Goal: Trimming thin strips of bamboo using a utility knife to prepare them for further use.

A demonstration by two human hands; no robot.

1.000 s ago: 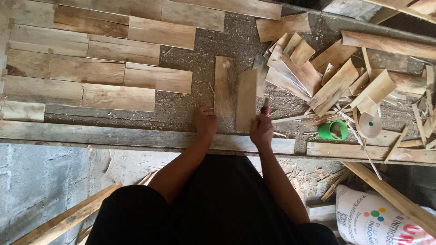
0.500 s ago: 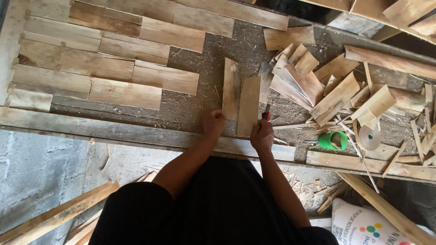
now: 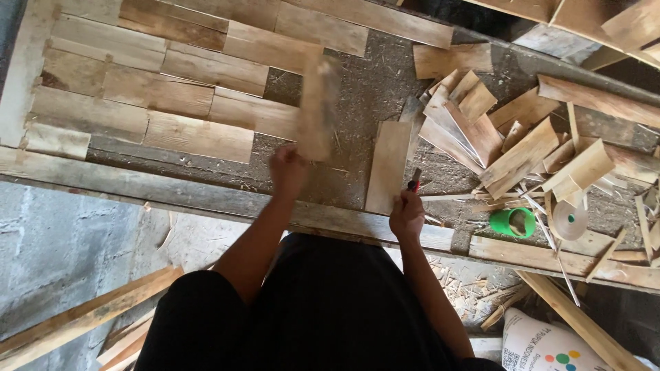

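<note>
Overhead, left hand (image 3: 287,168) clenched round a blurred raised plank (image 3: 317,110), right hand (image 3: 407,214) gripping a red-handled tool (image 3: 414,183).

Both arms reach forward from the dark-clothed torso, forearms bare, elbows bent and spread slightly outward. Left hand (image 3: 287,170) is raised ahead of the body, fingers curled closed in a grip, wrist roughly straight; motion blur just beyond the knuckles. Right hand (image 3: 407,214) sits lower and nearer the body, fingers wrapped in a fist, back of hand up, wrist bent slightly inward.
</note>
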